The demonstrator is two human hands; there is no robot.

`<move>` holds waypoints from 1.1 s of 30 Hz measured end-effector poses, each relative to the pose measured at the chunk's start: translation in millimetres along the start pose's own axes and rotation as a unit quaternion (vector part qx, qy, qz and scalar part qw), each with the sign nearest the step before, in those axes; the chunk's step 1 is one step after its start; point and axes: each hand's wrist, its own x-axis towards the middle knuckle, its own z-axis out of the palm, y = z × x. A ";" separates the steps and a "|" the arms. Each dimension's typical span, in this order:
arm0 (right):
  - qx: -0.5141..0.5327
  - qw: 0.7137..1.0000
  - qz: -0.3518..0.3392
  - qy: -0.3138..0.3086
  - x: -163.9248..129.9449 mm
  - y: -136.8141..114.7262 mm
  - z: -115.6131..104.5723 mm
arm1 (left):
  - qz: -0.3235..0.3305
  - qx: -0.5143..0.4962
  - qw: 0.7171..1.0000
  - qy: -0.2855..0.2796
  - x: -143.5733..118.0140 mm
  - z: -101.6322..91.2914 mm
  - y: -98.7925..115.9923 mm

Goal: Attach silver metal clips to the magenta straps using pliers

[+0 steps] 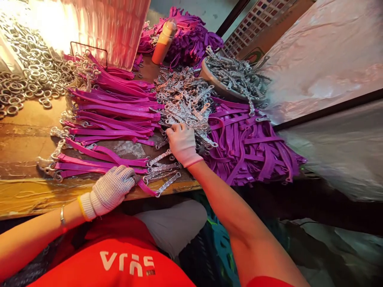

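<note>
The right hand (pixel 182 142), in a pale glove, lies palm down on the near edge of a heap of metal clasps (pixel 185 101), its fingers curled into the pile and touching several pieces; whether any one clasp is actually gripped cannot be told. The left hand (pixel 112 189), in a white knit glove with dark dots and a yellow cuff, rests at the front edge of the tabletop (pixel 24 139). Its fingers are closed around the end of a purple strap (pixel 146 188), which runs out to the right and ends in a short metal chain piece (pixel 167 184) just over the edge. A thin bracelet (pixel 62 217) shows on the left wrist.

Between the two hands lie several more chain pieces, loose on the wood. Left of the clasp heap, finished straps (pixel 113 107) are laid side by side in rows, each with metal fittings at its left end. To the right of the right hand, a loose bundle of purple straps (pixel 254 151) hangs over the tabletop edge. Behind it stands a shallow dish of metal hooks (pixel 236 75). Further back, an orange bottle (pixel 163 42) leans against another mound of purple material (pixel 191 36). At the far left, a spread of metal rings (pixel 26 67) covers the tabletop. A red garment with white lettering (pixel 125 259) fills the lower foreground.
</note>
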 end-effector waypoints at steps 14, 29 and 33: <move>-0.020 1.000 -0.021 0.000 10.6 -18.7 -16.7 | -0.018 0.024 0.999 0.015 6.1 16.6 -0.7; 0.227 0.913 -0.217 0.259 -19.0 -82.1 37.5 | -0.422 0.049 0.857 0.291 -11.6 -130.3 -199.5; 0.300 0.906 -0.199 0.224 -12.8 -99.8 58.8 | -0.480 -0.004 0.829 0.288 19.9 -141.8 -272.9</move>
